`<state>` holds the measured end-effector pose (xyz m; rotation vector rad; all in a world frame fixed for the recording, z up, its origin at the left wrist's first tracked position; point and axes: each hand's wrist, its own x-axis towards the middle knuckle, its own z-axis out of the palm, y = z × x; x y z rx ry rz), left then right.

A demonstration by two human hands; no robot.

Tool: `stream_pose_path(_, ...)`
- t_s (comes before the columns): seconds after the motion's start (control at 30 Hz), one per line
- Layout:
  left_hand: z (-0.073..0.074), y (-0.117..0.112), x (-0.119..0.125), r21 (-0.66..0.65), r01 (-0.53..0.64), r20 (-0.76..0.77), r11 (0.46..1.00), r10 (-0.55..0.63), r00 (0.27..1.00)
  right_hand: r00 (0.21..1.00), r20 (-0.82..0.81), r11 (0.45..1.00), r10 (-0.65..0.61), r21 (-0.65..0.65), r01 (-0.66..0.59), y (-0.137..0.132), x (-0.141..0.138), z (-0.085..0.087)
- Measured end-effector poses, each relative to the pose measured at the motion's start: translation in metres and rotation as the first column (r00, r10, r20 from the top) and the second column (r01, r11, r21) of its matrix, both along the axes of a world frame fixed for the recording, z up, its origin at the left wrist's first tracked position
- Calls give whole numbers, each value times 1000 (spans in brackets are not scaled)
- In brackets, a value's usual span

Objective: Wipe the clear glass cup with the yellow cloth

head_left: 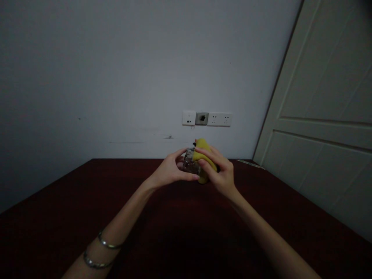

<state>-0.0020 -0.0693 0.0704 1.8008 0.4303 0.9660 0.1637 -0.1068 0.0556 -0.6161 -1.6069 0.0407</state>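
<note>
My left hand (172, 169) is wrapped around a clear glass jar (190, 164), thumb below and fingers above. A yellow cloth (204, 146) is bunched in my right hand (219, 170), its fingers closed over it. The cloth presses against the right side of the jar, and part of it hangs down below the fingers. Both hands hold these things in the air above the dark red table. The jar's far side and its right end are hidden by the cloth and fingers. A small black bit shows at the cloth's upper left edge.
The dark red table (130, 217) reaches back to a pale wall (130, 77). On the wall sits a row of sockets (219, 119) with a grey plate (201, 118). A panelled white door (325, 116) stands to the right. A thin pale strip (250, 164) lies at the table's back right.
</note>
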Motion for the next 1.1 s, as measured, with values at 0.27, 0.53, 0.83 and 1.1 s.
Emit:
stream_pose_path(0.27, 3, -3, -1, 113, -27, -47, 993, 33, 998, 991, -126, 985, 48, -157, -68, 5, -2, 2)
stream_pose_path(0.53, 2, 6, -4, -47, 29, 9, 998, -28, 1000, 980, 86, 974, 180, -153, -165, 4, 6, -1)
stream_pose_path(0.83, -2, 12, -9, -47, 42, -106, 998, -47, 993, 992, 50, 967, 114, -233, -100, 7, 5, -2)
stream_pose_path(1.1, -2, 10, -11, 151, -7, -181, 989, 35, 983, 963, -154, 901, 221, -345, -262, 13, -2, -6)
